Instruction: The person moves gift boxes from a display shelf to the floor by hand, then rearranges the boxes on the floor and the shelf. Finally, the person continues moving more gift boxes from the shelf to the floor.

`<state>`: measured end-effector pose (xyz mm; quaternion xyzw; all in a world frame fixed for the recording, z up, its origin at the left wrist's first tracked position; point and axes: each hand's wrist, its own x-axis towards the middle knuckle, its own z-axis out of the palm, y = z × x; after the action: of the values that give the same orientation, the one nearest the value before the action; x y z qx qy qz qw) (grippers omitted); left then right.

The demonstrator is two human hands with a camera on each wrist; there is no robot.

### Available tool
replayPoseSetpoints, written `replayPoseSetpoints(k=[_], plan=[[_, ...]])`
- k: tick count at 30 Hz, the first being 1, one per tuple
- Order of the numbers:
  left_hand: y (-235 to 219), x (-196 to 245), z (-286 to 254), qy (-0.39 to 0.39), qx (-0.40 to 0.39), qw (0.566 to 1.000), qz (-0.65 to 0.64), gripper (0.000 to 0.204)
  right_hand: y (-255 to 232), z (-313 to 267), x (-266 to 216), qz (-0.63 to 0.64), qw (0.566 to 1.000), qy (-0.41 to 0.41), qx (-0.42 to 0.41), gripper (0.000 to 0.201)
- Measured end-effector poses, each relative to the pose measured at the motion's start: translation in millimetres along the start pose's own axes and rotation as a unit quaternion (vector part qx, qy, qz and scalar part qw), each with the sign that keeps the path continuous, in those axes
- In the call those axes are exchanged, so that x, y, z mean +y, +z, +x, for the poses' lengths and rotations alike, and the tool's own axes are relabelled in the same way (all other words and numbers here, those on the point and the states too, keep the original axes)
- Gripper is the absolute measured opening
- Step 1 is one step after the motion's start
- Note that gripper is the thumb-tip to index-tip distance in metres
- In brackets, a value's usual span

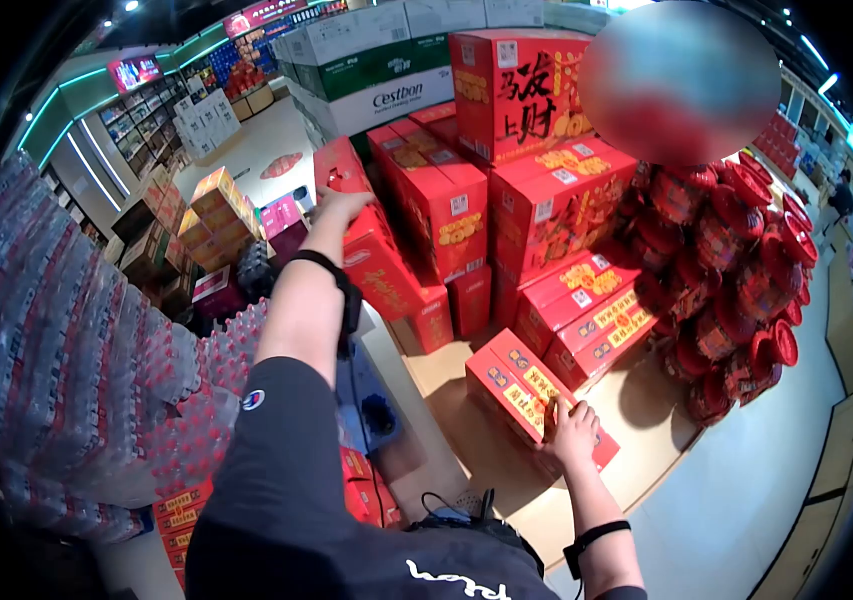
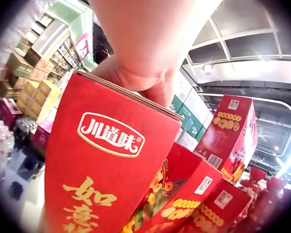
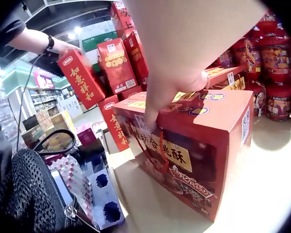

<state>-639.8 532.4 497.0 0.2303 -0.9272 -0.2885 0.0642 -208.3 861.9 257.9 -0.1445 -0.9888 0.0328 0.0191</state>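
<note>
My left hand (image 1: pixel 344 203) grips the top end of a tall red gift box (image 2: pixel 106 141) with gold lettering. That box tilts beside the other stacked red boxes and overlaps a lower one (image 3: pixel 114 121) in the right wrist view. Lower right, my right hand (image 1: pixel 574 435) holds the top edge of a red walnut cookie gift box (image 3: pixel 184 150), its fingers on the top and side by the red cord handle (image 3: pixel 162 150). The cookie box stands on the pale display table (image 1: pixel 446 385). My left fingertips are mostly hidden in the left wrist view.
More red gift boxes (image 1: pixel 436 200) stand stacked ahead, with red lidded jars (image 1: pixel 726 290) piled at right. Bottled-water packs (image 1: pixel 56 350) rise at left. White-and-green cartons (image 1: pixel 386 75) form a stack behind. A person with a blurred head (image 1: pixel 681 80) is beyond the boxes.
</note>
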Motion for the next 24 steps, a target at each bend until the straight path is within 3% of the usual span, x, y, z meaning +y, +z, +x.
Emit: replayPoseSetpoints(k=[3, 6, 13, 15, 17, 19, 24], plan=[[-22, -48, -14, 0.07, -0.011, 0.997, 0.002, 0.119, -2, -15, -1, 0.049, 0.999, -0.003, 0.011, 0.112], [-29, -112, -32, 0.153, 0.028, 0.987, 0.028, 0.112, -16, -28, -6, 0.069, 0.997, -0.024, 0.023, 0.108], [-114, -239, -241, 0.213, 0.047, 0.974, 0.06, 0.1, -36, -92, -2, 0.088, 0.991, -0.091, 0.036, 0.107], [-136, -281, -301, 0.28, 0.066, 0.957, 0.045, 0.091, -36, -119, 8, 0.076, 0.991, -0.101, 0.041, 0.108], [-172, -306, -374, 0.223, 0.013, 0.974, 0.046, 0.091, -36, -146, 18, 0.079, 0.991, -0.105, 0.039, 0.108], [-200, -335, -438, 0.22, 0.019, 0.973, 0.069, 0.089, -37, -171, 27, 0.089, 0.984, -0.139, 0.072, 0.108], [-275, -418, -578, 0.205, 0.039, 0.973, 0.095, 0.088, -51, -232, 44, 0.102, 0.971, -0.21, 0.052, 0.104]])
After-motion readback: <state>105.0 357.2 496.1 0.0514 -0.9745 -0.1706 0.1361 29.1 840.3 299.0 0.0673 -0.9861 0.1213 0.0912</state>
